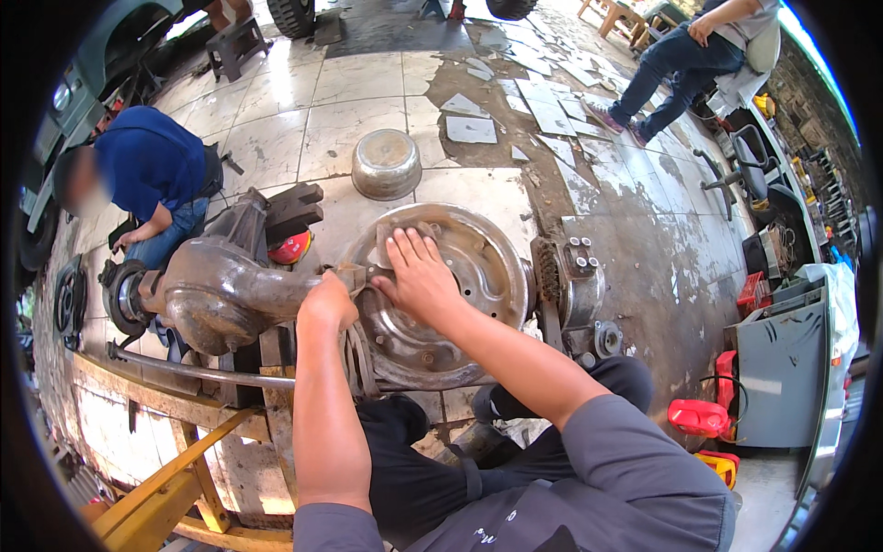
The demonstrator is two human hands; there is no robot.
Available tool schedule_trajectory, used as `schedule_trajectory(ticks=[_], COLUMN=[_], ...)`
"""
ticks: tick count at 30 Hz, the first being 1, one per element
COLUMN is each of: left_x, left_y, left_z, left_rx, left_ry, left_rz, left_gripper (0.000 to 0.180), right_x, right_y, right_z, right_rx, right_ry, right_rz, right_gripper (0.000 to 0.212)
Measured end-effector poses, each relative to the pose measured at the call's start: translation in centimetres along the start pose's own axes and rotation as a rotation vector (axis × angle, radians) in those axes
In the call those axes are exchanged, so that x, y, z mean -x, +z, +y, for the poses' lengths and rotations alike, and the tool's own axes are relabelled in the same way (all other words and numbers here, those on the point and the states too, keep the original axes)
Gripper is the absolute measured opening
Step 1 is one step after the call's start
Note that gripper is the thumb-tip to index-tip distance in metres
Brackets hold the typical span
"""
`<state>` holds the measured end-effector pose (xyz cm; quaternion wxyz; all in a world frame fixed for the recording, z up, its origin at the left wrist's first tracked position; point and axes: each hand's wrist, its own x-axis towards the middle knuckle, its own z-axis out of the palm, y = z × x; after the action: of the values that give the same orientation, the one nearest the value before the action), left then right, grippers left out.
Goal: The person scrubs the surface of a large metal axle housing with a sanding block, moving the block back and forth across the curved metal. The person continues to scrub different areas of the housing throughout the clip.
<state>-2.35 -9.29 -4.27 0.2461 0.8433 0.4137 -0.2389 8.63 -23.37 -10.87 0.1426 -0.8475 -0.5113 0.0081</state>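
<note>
A round, dished metal disc [487, 248] with holes and bolts, like a steel wheel, stands in front of me. My right hand [418, 271] lies on it with fingers stretched out flat, over a thin brownish-grey flat piece [395, 237] whose kind I cannot tell. At the disc's left edge my left hand [328, 302] is closed beside a small metal bracket [350, 275]; what its fingers hold is hidden. Left of that hand extends a greasy axle housing [221, 290] with a bulging middle. A hub assembly [579, 285] sits right of the disc.
A metal pot [386, 164] stands on the floor beyond the disc. At left a person in blue [152, 161] crouches; another person's legs [676, 78] show far right. A yellow frame [189, 460], a long rod [202, 372], broken tiles [469, 129] and a grey cabinet [782, 368] surround me.
</note>
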Motion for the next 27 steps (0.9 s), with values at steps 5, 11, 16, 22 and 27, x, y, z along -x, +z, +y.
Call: schedule_trajectory(ticks=[5,11,16,22,27], left_x=[0.1,-1.1,-0.8,-1.6,-1.2], left_y=[-0.1,0.7,0.5,1.2,0.8], left_z=[-0.3,-0.6,-1.0,-1.1,-1.5], left_rx=[0.0,0.016,0.033,0.03,0.049], left_ry=[0.002,0.005,0.001,0.028,0.028], left_rz=[0.001,0.005,0.01,0.019,0.038], left_gripper=[0.062,0.081,0.08,0.081,0.081], right_x=[0.8,-0.5,0.9,-0.4,1.3], right_y=[0.2,-0.4,-0.1,0.2,-0.2], right_z=[-0.1,0.0,-0.2,0.1,-0.4], right_rx=[0.009,-0.002,0.028,0.016,0.032], right_ry=[-0.012,0.029,0.001,0.018,-0.016], right_rz=[-0.028,-0.065,-0.054,-0.014,-0.045], right_gripper=[0.078,0.08,0.078,0.078,0.081])
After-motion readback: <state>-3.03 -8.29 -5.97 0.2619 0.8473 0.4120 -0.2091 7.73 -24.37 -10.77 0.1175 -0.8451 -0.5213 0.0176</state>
